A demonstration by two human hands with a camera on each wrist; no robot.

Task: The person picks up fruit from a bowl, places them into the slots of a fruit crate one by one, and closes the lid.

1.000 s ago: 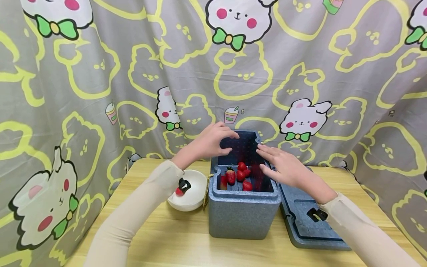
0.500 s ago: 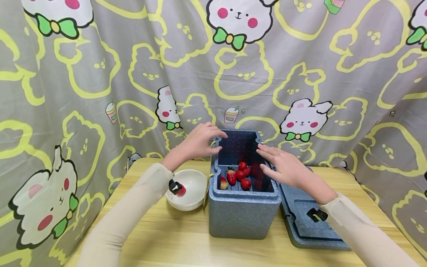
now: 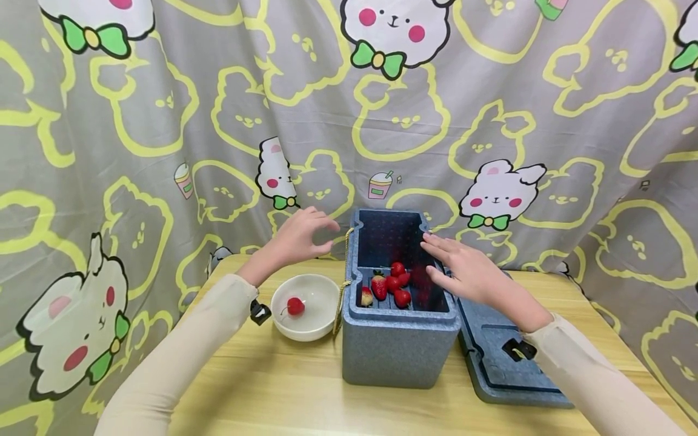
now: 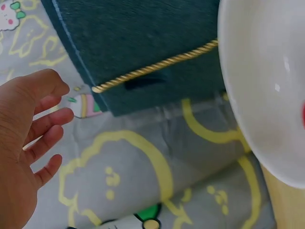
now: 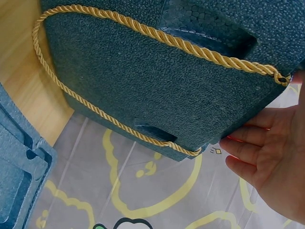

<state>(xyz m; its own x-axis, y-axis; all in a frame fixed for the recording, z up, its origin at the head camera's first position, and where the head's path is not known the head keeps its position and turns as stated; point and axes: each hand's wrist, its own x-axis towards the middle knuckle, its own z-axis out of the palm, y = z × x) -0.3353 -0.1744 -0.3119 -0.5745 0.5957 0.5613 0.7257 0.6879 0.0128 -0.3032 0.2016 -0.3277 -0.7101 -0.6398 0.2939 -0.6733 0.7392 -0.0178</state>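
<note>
My left hand (image 3: 300, 237) hovers behind a white bowl (image 3: 322, 315), left of a grey-blue foam box (image 3: 395, 354); its fingers are loosely bent with nothing between them. One red cherry (image 3: 295, 306) with a stem lies in the bowl. Inside the box are several red fruits, among them a strawberry (image 3: 378, 287) and a cherry (image 3: 402, 298). My right hand (image 3: 463, 269) rests its extended fingers at the box's right rim. In the right wrist view, those fingers (image 5: 248, 150) reach over the box edge, partly hidden. The left wrist view shows the left fingers (image 4: 50, 126) apart from the box.
The box lid (image 3: 518, 357) lies on the wooden table (image 3: 262, 387) to the right of the box. Gold cords (image 5: 143, 28) hang along the box's sides. A patterned grey curtain (image 3: 327, 91) hangs close behind the table.
My left hand has drawn back leftward from over the box, uncovering the cherry in the bowl and the box's left rim. Fruits in the box have shifted slightly. The right hand stays put.
</note>
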